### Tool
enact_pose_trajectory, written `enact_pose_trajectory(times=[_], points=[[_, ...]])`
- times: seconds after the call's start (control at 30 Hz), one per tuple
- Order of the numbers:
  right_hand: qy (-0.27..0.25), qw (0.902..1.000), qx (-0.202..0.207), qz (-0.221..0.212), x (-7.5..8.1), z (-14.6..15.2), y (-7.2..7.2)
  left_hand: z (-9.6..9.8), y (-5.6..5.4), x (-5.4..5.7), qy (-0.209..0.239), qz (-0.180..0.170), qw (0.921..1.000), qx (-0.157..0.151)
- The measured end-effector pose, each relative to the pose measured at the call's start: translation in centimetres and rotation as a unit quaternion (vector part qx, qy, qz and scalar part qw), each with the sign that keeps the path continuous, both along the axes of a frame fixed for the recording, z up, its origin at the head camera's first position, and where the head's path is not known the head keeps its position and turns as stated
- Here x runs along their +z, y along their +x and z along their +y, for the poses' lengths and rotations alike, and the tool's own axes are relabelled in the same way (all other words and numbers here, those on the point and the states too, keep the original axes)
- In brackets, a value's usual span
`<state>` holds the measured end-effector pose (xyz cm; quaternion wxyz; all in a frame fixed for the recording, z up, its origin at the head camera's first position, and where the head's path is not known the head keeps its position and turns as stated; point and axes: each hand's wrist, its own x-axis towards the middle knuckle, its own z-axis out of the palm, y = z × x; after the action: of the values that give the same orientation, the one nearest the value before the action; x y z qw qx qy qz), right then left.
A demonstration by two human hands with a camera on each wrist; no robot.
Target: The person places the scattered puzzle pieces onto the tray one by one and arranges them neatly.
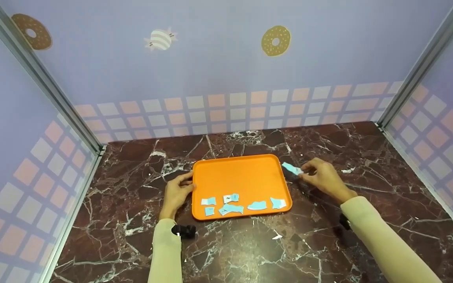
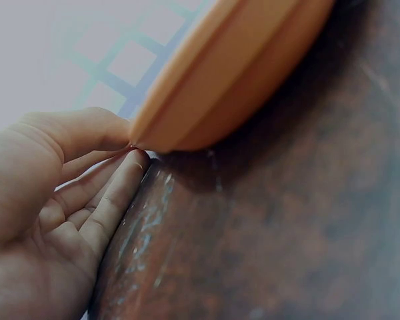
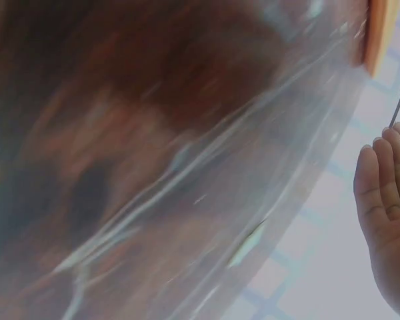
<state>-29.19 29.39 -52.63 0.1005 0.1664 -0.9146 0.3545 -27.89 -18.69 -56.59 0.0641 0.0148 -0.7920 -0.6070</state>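
Observation:
An orange rectangular tray (image 1: 236, 173) lies on the marbled table. At its left side my left hand (image 1: 176, 195) pinches the rim between thumb and fingers; the left wrist view shows the thumb (image 2: 97, 130) against the tray wall (image 2: 213, 73). Just beyond the tray's right edge, my right hand (image 1: 323, 177) pinches a torn light-blue paper piece (image 1: 291, 168) by one end. In the right wrist view that paper (image 3: 397, 110) appears edge-on as a thin line at the fingertips. Several similar torn pieces, such as a wide one (image 1: 232, 209) and one with a white edge (image 1: 278, 203), lie along the tray's near side.
Purple walls with pink and white squares (image 1: 216, 100) enclose the table at the back and both sides. On the dark red marbled tabletop (image 1: 250, 251), a small white scrap (image 1: 277, 237) lies in front of the tray.

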Motion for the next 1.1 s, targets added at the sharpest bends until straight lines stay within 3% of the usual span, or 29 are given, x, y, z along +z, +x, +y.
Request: enact_pose_trajectory(times=[0.37, 0.57, 0.93, 1.1], points=[[-0.007, 0.9965, 0.082, 0.011, 0.6, -4.4, 0.8, 0.0, -0.1, 0.0, 0.008, -0.002, 1.0000, 0.002], [0.013, 0.9896, 0.142, 0.022, 0.7, -6.6, 1.4, 0.0, -0.1, -0.1, 0.014, -0.001, 0.9999, 0.000], [0.063, 0.9747, 0.211, 0.037, 0.5, -9.7, 2.3, 0.1, 0.0, -0.1, 0.018, 0.015, 0.9997, -0.001], [0.076, 0.9697, 0.232, 0.021, 0.1, -10.6, 2.7, 0.2, 0.2, 0.1, 0.023, 0.017, 0.9996, -0.005]])
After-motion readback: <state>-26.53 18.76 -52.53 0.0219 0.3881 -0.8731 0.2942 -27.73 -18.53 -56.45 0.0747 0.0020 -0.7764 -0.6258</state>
